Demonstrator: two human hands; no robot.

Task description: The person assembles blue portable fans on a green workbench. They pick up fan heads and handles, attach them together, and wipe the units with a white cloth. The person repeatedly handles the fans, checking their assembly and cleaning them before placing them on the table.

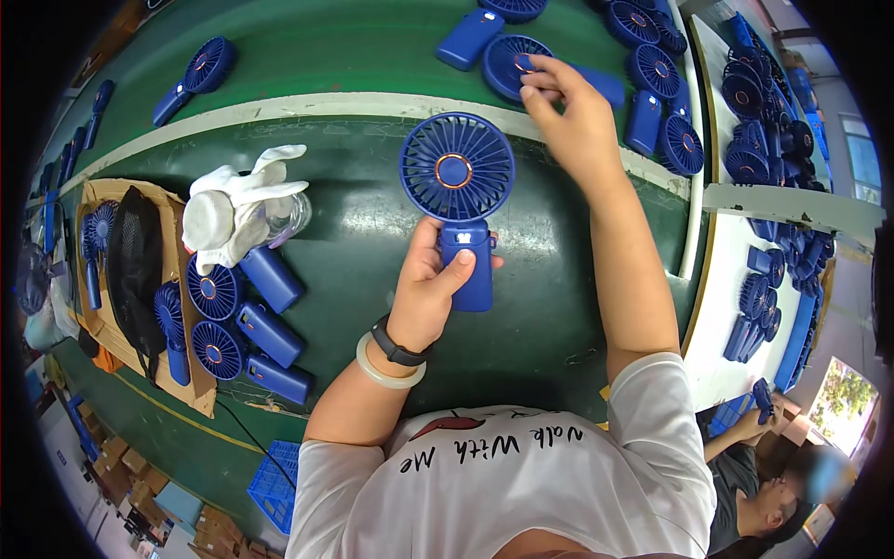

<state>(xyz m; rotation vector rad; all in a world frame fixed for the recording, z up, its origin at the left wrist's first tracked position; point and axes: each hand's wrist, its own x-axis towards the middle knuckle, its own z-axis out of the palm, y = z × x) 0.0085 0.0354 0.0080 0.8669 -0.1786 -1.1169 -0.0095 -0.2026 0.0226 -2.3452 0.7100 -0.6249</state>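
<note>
Upright in my left hand (430, 284) is a blue handheld fan (456, 166); thumb and fingers wrap its handle, and its round grille faces up. My right hand (570, 107) reaches over a second blue fan (504, 74) on the green conveyor belt. Its fingers are partly bent, thumb and index apart, over that fan's grille; whether they touch it is unclear. A further blue fan (468, 39) lies just beyond, to the left.
White gloves (244, 200) drape over a clear bottle (289, 216) at left. Several fans (270, 333) lie beside a cardboard tray (200, 391) holding a black mesh pouch (135, 270). Fans crowd the white table (717, 340) at right; a co-worker (745, 494) sits there. A blue crate (275, 484) stands lower left.
</note>
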